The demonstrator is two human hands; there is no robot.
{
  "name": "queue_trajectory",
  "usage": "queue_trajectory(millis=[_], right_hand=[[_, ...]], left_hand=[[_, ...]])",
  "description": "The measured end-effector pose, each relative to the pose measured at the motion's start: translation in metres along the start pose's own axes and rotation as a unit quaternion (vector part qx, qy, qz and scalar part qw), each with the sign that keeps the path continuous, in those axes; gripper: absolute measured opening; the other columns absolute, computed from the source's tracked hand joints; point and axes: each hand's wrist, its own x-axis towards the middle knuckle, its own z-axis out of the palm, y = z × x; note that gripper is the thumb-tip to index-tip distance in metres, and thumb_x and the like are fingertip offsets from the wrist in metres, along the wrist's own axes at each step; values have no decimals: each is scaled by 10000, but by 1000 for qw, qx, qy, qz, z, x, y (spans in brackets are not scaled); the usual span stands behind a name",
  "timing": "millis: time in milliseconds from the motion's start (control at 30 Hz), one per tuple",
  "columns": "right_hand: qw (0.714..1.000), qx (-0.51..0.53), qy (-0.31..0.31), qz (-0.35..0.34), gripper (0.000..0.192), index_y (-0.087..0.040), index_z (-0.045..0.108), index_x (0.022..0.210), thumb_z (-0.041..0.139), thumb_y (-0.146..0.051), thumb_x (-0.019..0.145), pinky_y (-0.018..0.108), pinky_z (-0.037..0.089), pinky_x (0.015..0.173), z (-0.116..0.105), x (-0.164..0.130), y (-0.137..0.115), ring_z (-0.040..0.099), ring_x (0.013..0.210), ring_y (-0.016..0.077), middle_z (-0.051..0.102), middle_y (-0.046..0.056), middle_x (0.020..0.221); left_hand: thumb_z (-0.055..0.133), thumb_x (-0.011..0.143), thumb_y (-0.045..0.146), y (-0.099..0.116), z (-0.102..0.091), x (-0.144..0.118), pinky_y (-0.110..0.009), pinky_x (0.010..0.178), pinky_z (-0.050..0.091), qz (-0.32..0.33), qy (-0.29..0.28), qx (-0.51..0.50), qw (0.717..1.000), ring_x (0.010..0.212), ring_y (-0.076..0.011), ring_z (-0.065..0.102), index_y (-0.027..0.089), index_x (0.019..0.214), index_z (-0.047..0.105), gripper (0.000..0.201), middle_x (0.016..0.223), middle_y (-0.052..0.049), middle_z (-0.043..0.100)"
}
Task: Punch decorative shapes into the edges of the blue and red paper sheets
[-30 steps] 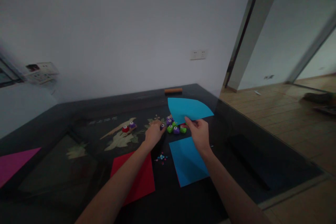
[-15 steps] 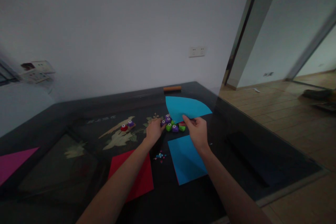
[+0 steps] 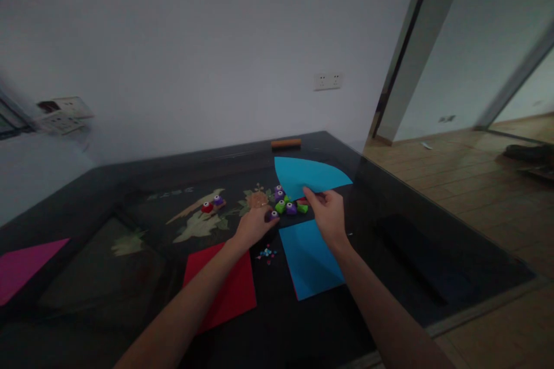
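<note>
Head view — one camera, dim light.

Left hand: left hand (image 3: 254, 225) lies low over the desk (image 3: 130, 184), fingers curled round a small purple punch (image 3: 272, 215) — grasping it at the fingertips, the white button of the punch facing up.

Right hand: right hand (image 3: 329, 213) raised a little, thumb and fingers pinched on the near edge of a curved blue sheet (image 3: 307, 176); the sheet fans out away from the hand toward the far side of the desk.

Position of purple punch: just left of the cluster of small punches (image 3: 289, 204), near the upper left corner of the flat blue sheet (image 3: 309, 256), above the paper bits.

Cluster: green, purple and red pieces packed close together, between the two hands and partly under the curved blue sheet's near edge.

Paper bits: small scatter of coloured scraps (image 3: 267, 253) on the desk between the red sheet (image 3: 227, 285) and the flat blue sheet.

Second pair of punches: one red, one purple (image 3: 212, 204), touching, well left of the cluster on the floral pattern of the desk.

Far edge: orange bar (image 3: 285, 142) lying along the desk's back rim.

Left margin: magenta sheet (image 3: 26, 265), well apart from the rest.

Wall: double socket (image 3: 328, 81) above the desk.
</note>
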Motion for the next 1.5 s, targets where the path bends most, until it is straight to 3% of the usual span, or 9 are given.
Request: queue_trajectory(millis=[267, 567, 800, 900, 1067, 1133, 1300, 1367, 1500], right_hand=[[1000, 14, 2, 11, 277, -150, 623, 679, 688, -419, 685, 297, 542, 549, 1, 0, 1, 690, 583, 227, 696, 49, 621], [1000, 7, 4, 7, 266, -155, 624, 656, 688, -411, 689, 320, 546, 575, 0, 0, -4, 687, 591, 233, 688, 48, 599], [1000, 7, -3, 14, 260, -150, 631, 670, 686, -402, 695, 322, 544, 579, -1, 0, -4, 687, 595, 233, 691, 51, 609], [999, 7, -33, 17, 250, -150, 626, 652, 696, -387, 687, 304, 533, 550, -1, -1, -4, 687, 586, 229, 691, 47, 611], [990, 37, -126, 57, 271, -137, 659, 707, 730, -391, 646, 299, 542, 564, 3, -3, -2, 683, 577, 206, 702, 38, 651], [980, 51, -174, 78, 280, -136, 674, 743, 743, -383, 631, 308, 553, 590, 4, -4, -3, 676, 576, 188, 711, 38, 683], [956, 48, -263, 123, 263, -141, 677, 746, 753, -358, 621, 303, 557, 622, 4, -8, -14, 670, 611, 166, 714, 30, 694], [947, 33, -289, 135, 237, -142, 665, 730, 752, -337, 629, 286, 551, 617, 3, -10, -17, 665, 608, 156, 705, 21, 670], [929, 9, -329, 170, 297, -128, 651, 835, 751, -329, 641, 276, 543, 603, 4, -10, -14, 668, 630, 161, 706, 31, 702]], left_hand=[[549, 802, 477, 20, 6, -3, -252, 617, 439, 49, -24, -40, 998, 790, -212, 653, 221, 987, 651, 332, 862, -56, 701], [593, 793, 411, 19, 9, 9, -294, 697, 448, -15, 12, -89, 996, 845, -232, 637, 211, 1010, 614, 296, 910, -79, 680], [711, 680, 374, 12, 4, 9, -308, 736, 441, -41, 51, -215, 974, 855, -220, 609, 204, 930, 574, 332, 889, -50, 644], [613, 754, 451, 5, -6, 8, -313, 735, 459, -44, 62, -305, 949, 846, -212, 612, 184, 921, 565, 319, 874, -59, 649], [101, 908, 556, -12, -34, 3, -335, 758, 513, -54, 35, -471, 880, 932, -220, 643, 132, 969, 577, 641, 1035, -173, 666], [75, 897, 579, -20, -46, -2, -351, 785, 520, -57, 15, -520, 852, 960, -230, 643, 138, 956, 597, 686, 1062, -181, 667], [189, 834, 698, -35, -77, -15, -364, 785, 516, -81, -72, -663, 741, 906, -239, 647, 163, 992, 638, 716, 1000, -136, 690], [342, 818, 672, -38, -88, -20, -333, 745, 514, -74, -72, -641, 760, 881, -228, 641, 166, 1065, 630, 632, 1027, -122, 683], [681, 668, 459, -38, -101, -26, -274, 639, 486, -74, -6, -540, 838, 777, -194, 629, 150, 1130, 597, 563, 1004, -97, 684]])
